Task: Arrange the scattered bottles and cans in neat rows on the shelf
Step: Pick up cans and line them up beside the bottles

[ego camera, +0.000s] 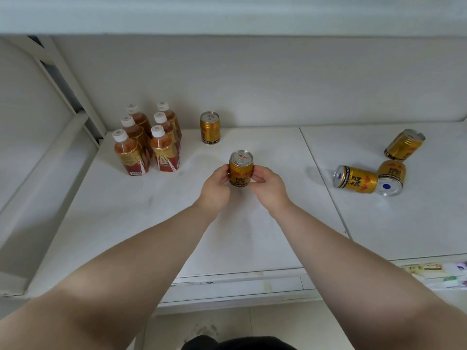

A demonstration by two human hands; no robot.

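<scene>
Gripping an upright gold Red Bull can (240,170) with a bright aluminium lid, the left hand (215,189) and right hand (268,186) curl fingers and thumbs against its smooth cylindrical wall, above the middle of the matte white shelf (252,236). Six white-capped amber plastic tea bottles (149,140) stand in two rows rear left. A second can (210,128) stands beside them. Three toppled cans (356,179) lie right.

Single head-worn wide-angle view, looking forward and down onto white shelf (252,236) (close, arm's reach).
</scene>
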